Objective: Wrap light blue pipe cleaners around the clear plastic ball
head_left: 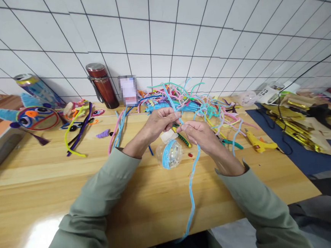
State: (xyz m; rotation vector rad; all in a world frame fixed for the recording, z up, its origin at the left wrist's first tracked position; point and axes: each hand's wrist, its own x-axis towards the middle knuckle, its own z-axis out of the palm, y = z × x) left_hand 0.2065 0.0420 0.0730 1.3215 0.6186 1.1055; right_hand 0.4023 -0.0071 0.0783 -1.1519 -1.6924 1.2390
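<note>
Both hands pinch a long light-blue pipe cleaner above the middle of the table. My left hand is closed on it, with one end sticking up past the fingers. Just to the right, my right hand grips it too, and the rest hangs down to the table's front edge. Below the hands sits a clear plastic ball with a band of blue pipe cleaner around it and small bits inside. A yellow-and-green tool, partly hidden, lies behind the ball.
A heap of coloured pipe cleaners lies along the wall. A brown thermos, a phone and a can stand at the back. A decorated ball with eyes is left. A yellow glue gun lies right, near gold wrappers.
</note>
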